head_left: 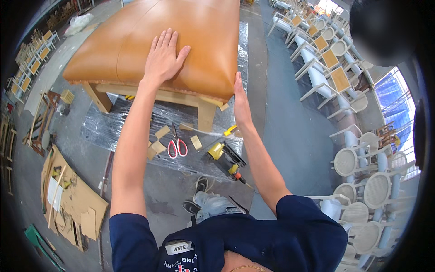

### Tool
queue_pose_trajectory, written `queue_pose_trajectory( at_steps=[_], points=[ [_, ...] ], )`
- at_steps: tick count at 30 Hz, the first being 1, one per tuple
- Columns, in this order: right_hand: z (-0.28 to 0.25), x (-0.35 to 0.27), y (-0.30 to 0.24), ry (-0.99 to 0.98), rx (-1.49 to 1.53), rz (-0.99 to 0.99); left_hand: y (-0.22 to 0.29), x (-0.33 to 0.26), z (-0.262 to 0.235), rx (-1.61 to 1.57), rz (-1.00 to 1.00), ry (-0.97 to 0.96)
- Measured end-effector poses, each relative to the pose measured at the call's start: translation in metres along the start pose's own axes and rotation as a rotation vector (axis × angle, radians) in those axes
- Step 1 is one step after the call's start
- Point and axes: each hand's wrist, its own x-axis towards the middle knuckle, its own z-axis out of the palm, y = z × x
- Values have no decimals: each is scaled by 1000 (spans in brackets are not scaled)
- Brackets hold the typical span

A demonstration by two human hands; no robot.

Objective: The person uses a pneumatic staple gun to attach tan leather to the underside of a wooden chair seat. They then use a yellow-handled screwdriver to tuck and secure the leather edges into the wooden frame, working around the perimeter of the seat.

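Observation:
A large upholstered piece in tan leather (210, 47), with seams and a puffed top, stands before me on wooden legs (206, 115). My left hand (165, 59) lies flat on its top, thumb spread from the fingers. Against the right-hand side, near the front corner, my right hand (241, 102) rests with fingers stretched out; its palm faces the leather. Neither hand holds anything. Below, on the floor, lie scissors with red handles (177, 148), a yellow and black staple gun (218, 150) and a yellow-handled cutter (229, 130).
Plastic sheeting (122, 133) covers the floor under the piece, with cardboard scraps (159, 147) on it. An air hose fitting (235, 172) lies by the staple gun. At left is a large cardboard sheet (93, 199) with offcuts. Rows of white chairs (346, 162) line the right.

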Motion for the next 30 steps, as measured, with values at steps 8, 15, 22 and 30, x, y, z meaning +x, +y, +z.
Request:
queue_pose_trajectory(
  at_steps=[8, 15, 22, 30],
  points=[
    [-61, -87, 30, -134, 121, 71, 25, -39, -11, -99, 45, -6],
    [-157, 40, -101, 419, 180, -521, -22, -12, -20, 14, -89, -115],
    [-98, 148, -44, 492, 89, -173, -64, 46, 2, 111, -223, -159],
    [-40, 144, 16, 155, -29, 7, -173, 131, 31, 91, -224, -395]
  ],
)
